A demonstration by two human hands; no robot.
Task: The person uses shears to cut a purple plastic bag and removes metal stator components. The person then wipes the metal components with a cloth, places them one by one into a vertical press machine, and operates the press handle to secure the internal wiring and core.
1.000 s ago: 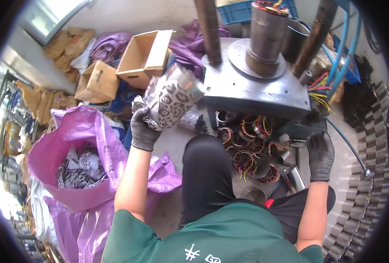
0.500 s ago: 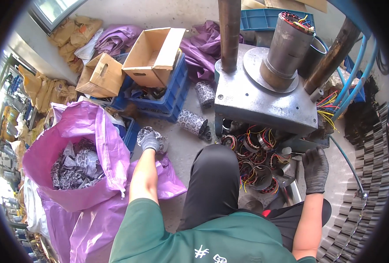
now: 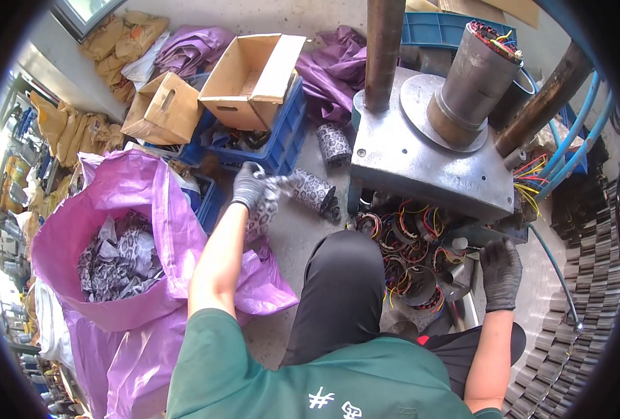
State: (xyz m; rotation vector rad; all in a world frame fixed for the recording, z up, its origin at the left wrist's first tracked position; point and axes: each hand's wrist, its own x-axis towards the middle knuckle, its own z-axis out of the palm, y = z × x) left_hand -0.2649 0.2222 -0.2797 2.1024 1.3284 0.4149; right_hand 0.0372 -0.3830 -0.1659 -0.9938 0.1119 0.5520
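My left hand (image 3: 250, 190), in a grey glove, is closed on a crumpled piece of leopard-print plastic wrap (image 3: 266, 207) hanging beside it. A leopard-print roll (image 3: 313, 194) lies on the floor just right of that hand, and a second roll (image 3: 333, 145) is farther back. To the left, the wide-mouthed purple sack (image 3: 118, 318) contains crumpled wrap (image 3: 129, 255) of the same print. My right hand (image 3: 501, 274), also gloved, has its fingers stretched forward near the edge of a metal part beside wound motor stators (image 3: 411, 241); nothing shows in it.
A steel press base (image 3: 432, 164) carries an upright metal cylinder (image 3: 479, 77) with coloured wires. Cardboard boxes (image 3: 243, 112) rest on blue crates (image 3: 282, 150) at the back. Stacked metal pieces (image 3: 575, 328) line the right side; a blue hose (image 3: 554, 262) runs there.
My left hand has lifted and moved slightly away from me, with the wrap now stretched and swinging to its right. The right hand stays almost where it was. The view has shifted slightly.
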